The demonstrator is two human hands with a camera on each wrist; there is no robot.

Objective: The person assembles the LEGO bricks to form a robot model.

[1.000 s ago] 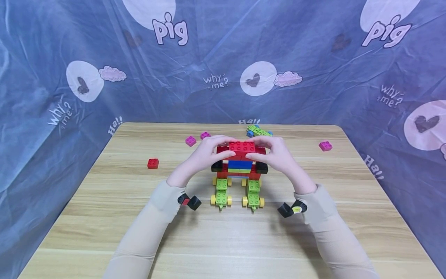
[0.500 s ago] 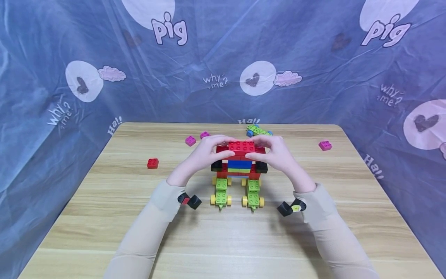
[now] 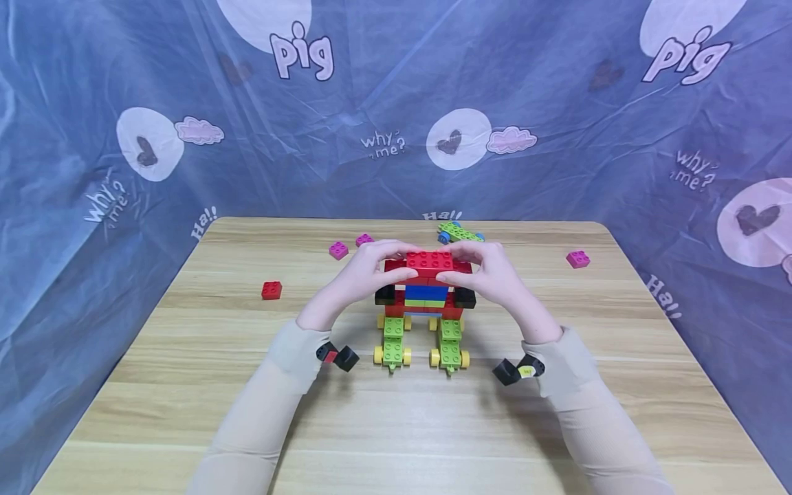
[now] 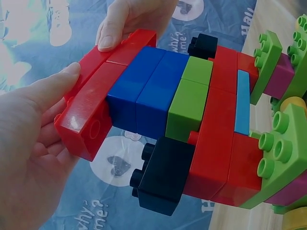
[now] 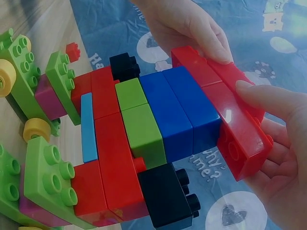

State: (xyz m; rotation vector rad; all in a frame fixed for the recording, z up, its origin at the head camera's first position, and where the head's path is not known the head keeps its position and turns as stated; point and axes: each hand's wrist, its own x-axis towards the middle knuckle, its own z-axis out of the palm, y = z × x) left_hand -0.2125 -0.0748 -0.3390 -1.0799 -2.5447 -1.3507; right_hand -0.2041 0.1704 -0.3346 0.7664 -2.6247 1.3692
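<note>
A tall building-block model stands on two lime-green wheeled bases [image 3: 392, 349] with yellow wheels. Its stack of blue bricks [image 3: 425, 292], lime bricks [image 4: 189, 105] and red bricks [image 5: 115, 158] carries a wide red layer at the top. Capping that layer is a studded red brick [image 3: 430, 260]. My left hand [image 3: 371, 271] grips its left end, thumb in front and fingers behind. The other end is held the same way by my right hand [image 3: 491, 273]. Black bricks [image 4: 163, 175] stick out on both sides, lower down. The fingers behind are partly hidden in the wrist views.
A loose red brick [image 3: 271, 290] lies left of the model. Toward the back are two magenta bricks [image 3: 338, 250] and a lime wheeled base [image 3: 459, 232] with blue wheels. One more magenta brick [image 3: 578, 259] sits at the right. Patterned blue cloth [image 3: 396, 103] hangs behind the table [image 3: 408, 433].
</note>
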